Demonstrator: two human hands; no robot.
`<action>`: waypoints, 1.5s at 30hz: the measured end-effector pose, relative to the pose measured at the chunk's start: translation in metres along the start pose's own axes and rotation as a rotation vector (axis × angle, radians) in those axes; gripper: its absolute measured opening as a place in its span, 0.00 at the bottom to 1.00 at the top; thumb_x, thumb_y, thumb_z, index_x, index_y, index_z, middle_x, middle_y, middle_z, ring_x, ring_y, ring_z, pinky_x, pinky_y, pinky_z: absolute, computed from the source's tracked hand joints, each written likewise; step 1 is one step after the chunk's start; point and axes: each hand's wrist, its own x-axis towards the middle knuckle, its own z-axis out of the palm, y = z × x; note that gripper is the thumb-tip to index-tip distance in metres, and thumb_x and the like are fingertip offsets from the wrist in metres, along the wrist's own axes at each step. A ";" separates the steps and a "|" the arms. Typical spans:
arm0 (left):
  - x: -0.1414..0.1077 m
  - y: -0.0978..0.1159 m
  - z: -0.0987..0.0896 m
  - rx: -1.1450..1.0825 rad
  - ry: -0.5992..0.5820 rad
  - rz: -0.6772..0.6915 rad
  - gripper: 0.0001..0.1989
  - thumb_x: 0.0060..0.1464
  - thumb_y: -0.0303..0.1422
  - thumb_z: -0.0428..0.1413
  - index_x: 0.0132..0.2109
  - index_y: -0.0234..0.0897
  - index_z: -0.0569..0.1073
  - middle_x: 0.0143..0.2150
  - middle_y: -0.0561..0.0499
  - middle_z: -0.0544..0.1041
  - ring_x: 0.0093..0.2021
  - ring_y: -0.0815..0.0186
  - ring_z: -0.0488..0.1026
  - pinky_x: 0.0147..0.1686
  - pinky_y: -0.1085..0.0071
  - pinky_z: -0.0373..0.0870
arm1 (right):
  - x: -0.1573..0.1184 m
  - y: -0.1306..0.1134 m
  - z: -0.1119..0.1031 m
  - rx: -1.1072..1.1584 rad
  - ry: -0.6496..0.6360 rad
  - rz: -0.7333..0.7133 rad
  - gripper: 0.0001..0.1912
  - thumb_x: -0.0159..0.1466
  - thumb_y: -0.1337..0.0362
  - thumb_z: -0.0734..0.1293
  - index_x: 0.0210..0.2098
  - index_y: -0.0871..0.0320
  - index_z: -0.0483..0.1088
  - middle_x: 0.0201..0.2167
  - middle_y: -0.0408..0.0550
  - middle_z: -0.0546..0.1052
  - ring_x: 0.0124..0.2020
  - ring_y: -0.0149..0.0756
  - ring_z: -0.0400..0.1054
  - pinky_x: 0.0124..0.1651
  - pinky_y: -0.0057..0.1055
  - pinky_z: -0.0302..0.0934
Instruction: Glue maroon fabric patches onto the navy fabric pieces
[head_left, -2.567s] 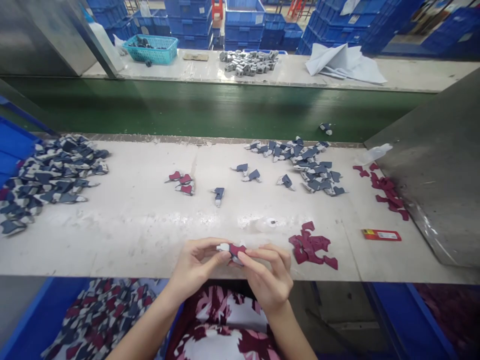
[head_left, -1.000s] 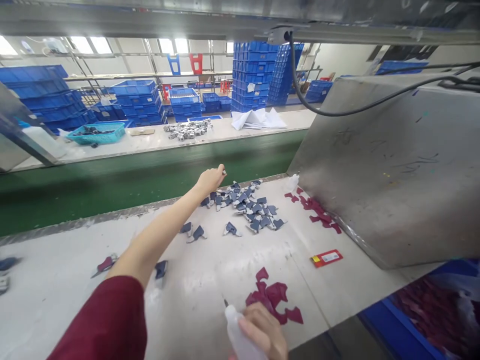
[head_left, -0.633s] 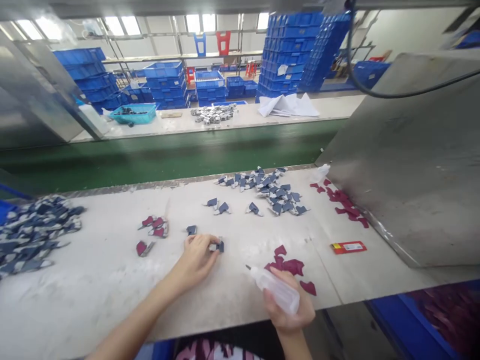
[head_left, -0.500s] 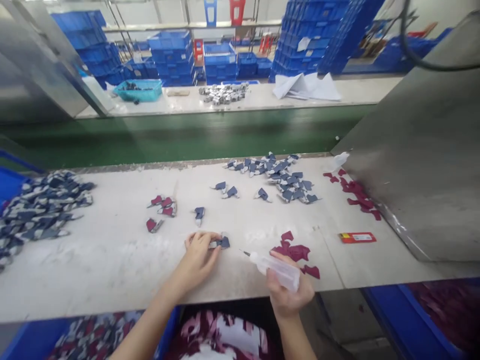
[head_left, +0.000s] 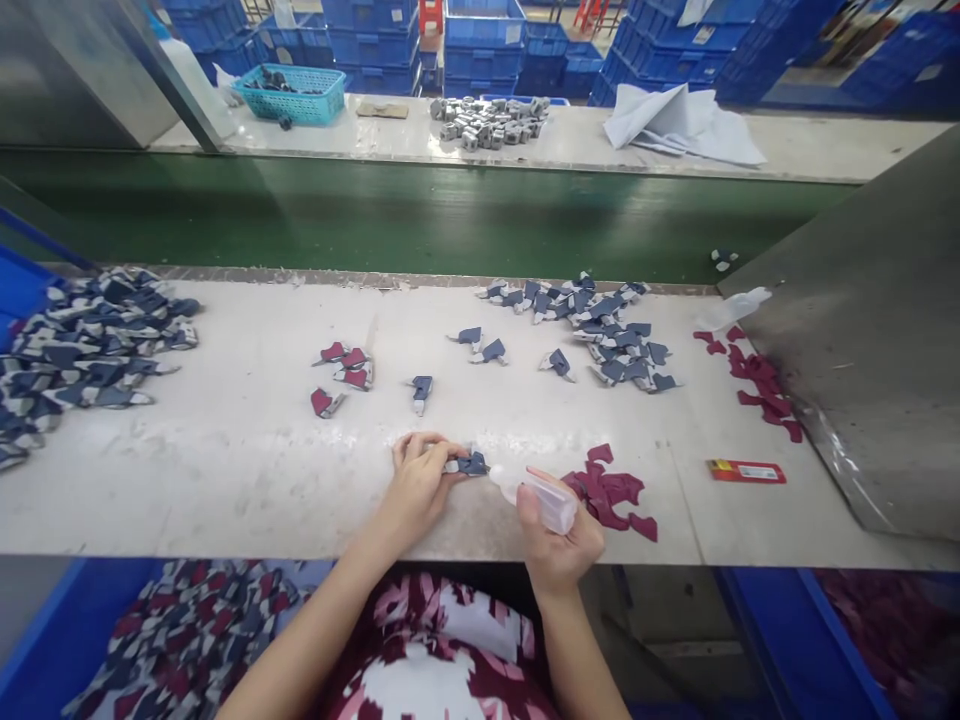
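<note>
My left hand (head_left: 421, 482) holds a small grey-and-navy part (head_left: 472, 463) by its left end, low over the white table (head_left: 247, 480). In my right hand (head_left: 559, 540) is a translucent squeeze bottle (head_left: 551, 503), its thin tip pointing left and meeting the right end of the part. Flat maroon pieces (head_left: 619, 490) lie just beyond and to the right of that hand. Farther back sit a single navy part (head_left: 421, 391) and a small group of parts with maroon faces (head_left: 354, 367).
Heaps of navy-and-grey parts lie at the left (head_left: 97, 350) and back right (head_left: 622, 335). A red packet (head_left: 748, 471), more maroon pieces (head_left: 761, 380) and a second bottle (head_left: 739, 308) are at the right, by a metal panel (head_left: 877, 360). Blue bins (head_left: 45, 650) stand below.
The camera view has tipped downward. The bottle in my right hand has moved left, and its tip now meets the part, where a gap was before. My left hand keeps hold of the part.
</note>
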 end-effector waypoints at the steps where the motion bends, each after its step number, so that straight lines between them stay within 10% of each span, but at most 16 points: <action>1: 0.000 0.000 0.000 -0.003 -0.002 -0.004 0.08 0.63 0.26 0.52 0.48 0.40 0.72 0.48 0.47 0.81 0.55 0.54 0.69 0.59 0.50 0.54 | 0.000 0.000 0.000 0.001 -0.003 -0.005 0.15 0.64 0.54 0.69 0.33 0.61 0.79 0.27 0.51 0.83 0.21 0.37 0.77 0.25 0.27 0.72; 37: 0.000 0.002 0.003 -0.007 0.014 -0.018 0.09 0.62 0.24 0.53 0.46 0.40 0.72 0.46 0.47 0.80 0.55 0.54 0.70 0.60 0.50 0.55 | -0.024 0.009 -0.002 0.091 0.166 0.181 0.13 0.62 0.58 0.72 0.34 0.63 0.78 0.28 0.53 0.82 0.25 0.40 0.77 0.27 0.33 0.72; 45: 0.000 0.003 0.001 -0.026 0.008 -0.019 0.09 0.62 0.25 0.53 0.47 0.41 0.73 0.45 0.47 0.81 0.55 0.54 0.70 0.60 0.50 0.55 | -0.023 0.005 0.007 0.109 0.035 0.146 0.13 0.62 0.57 0.73 0.36 0.63 0.79 0.28 0.52 0.83 0.24 0.39 0.77 0.27 0.30 0.72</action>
